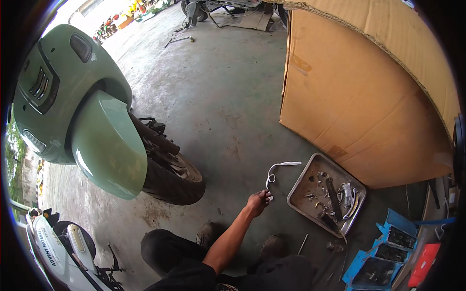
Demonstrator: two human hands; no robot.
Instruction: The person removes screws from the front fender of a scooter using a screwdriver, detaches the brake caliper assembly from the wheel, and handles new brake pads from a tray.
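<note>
The person's left hand (pixel 258 202), just below and right of the middle of the frame, is closed in a narrow pinch on a white strip (pixel 290 163), its forearm rising from a dark sleeve (pixel 190 275) at the lower edge; the strip climbs from the fingers, makes a small loop, then bends right, its free end near the rim of a metal tray (pixel 301 192); the right hand is out of view, so one cannot tell its grip; the tray lies tilted in the frame, right of the hand, and bears small metal parts (pixel 310 197), a long dark bar (pixel 333 195), a clear plastic bag (pixel 347 195) and curved metal pieces toward its right side; a large cardboard box (pixel 359 97) fills the upper right, its lower edge just beside the tray; below the tray stand small clear containers (pixel 334 246), with a thin metal rod (pixel 303 244) to their left; at the lower right sits an open blue toolbox (pixel 357 271), a red object (pixel 424 264) just beside it; a green scooter (pixel 109 140) takes up the upper left, its front tyre (pixel 183 193) on the grey floor (pixel 233 97); part of a white motorcycle (pixel 53 250) shows at the lower left; the person's two dark shoes (pixel 209 234) show near the bottom centre.
</note>
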